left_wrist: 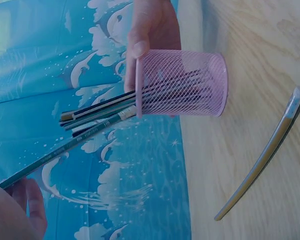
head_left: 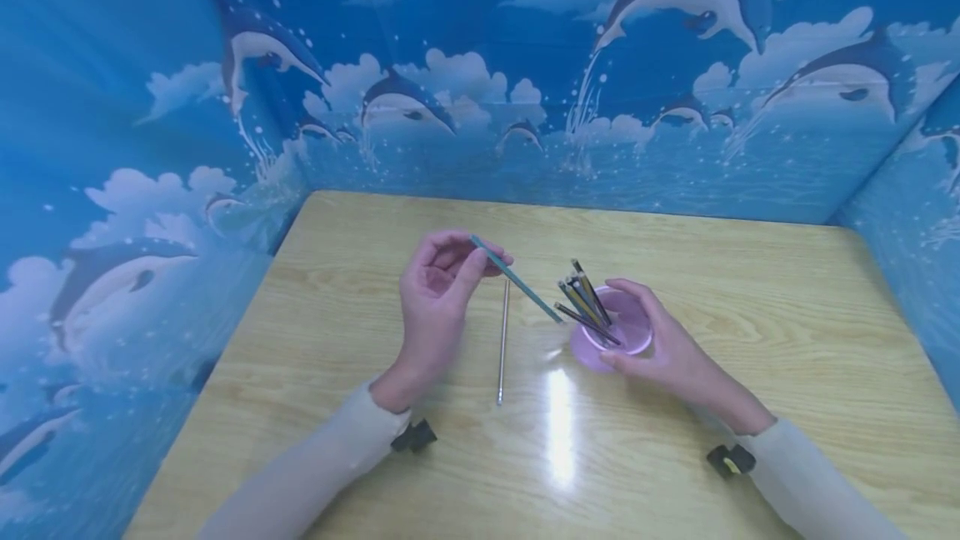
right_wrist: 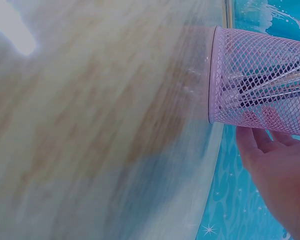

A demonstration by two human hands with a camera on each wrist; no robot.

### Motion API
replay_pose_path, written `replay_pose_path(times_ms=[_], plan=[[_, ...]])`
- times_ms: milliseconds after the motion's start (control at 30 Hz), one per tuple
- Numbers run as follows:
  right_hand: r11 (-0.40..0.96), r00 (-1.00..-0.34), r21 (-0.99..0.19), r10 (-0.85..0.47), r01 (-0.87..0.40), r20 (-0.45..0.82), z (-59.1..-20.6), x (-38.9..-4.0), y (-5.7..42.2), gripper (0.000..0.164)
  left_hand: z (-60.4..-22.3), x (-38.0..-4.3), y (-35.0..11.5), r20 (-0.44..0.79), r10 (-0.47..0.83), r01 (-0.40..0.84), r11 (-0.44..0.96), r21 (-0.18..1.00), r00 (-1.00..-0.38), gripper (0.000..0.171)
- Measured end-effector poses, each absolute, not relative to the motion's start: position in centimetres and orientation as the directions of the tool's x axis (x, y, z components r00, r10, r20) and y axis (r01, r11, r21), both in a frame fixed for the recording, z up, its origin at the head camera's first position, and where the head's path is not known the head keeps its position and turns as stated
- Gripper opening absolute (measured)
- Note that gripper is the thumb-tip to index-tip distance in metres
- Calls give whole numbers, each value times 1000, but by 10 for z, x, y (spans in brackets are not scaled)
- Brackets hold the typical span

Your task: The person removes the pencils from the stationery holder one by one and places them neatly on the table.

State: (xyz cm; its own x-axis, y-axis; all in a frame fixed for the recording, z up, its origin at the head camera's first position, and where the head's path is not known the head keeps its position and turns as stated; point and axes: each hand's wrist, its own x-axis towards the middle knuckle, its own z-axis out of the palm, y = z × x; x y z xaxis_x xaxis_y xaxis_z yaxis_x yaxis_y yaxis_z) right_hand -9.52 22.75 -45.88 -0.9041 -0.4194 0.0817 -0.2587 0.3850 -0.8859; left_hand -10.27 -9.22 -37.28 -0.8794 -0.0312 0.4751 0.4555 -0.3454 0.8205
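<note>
Pencils half-hidden within the pink mesh cup

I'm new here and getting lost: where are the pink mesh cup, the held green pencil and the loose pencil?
Pink mesh cup (left_wrist: 182,83), left wrist view: middle of its mesh wall.
Green pencil (head_left: 517,279), head view: middle of its shaft.
Loose pencil (head_left: 503,342), head view: middle of its shaft.

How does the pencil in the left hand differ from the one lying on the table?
The held pencil is green; the lying pencil looks golden with a silvery end. The held pencil slants above the table, pinched by the left hand; the lying pencil rests on the table, untouched. Both are long and slender.
</note>
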Motion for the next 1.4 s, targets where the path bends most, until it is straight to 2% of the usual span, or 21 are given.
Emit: replay_pose_path(times_ms=[200, 367, 733, 1133, 1400], plan=[[378, -905, -892, -419, -249, 75, -458, -95, 228, 100, -368, -107, -106, 486, -71, 484, -297, 823, -871, 24], [379, -905, -891, -419, -251, 77, -458, -95, 228, 100, -369, -108, -117, 458, -76, 464, -170, 869, -886, 35], [393, -909, -885, -411, -249, 74, -459, -94, 228, 99, -383, -115, -133, 388, -65, 390, -15, 921, -919, 32], [375, -909, -898, -411, -230, 61, -458, -94, 228, 99, -401, -129, -147, 249, -39, 243, 115, 963, -968, 30], [389, -911, -892, -409, -231, 58, -458, -95, 228, 100, -422, -144, -149, 71, 7, 71, 134, 988, -997, 31]])
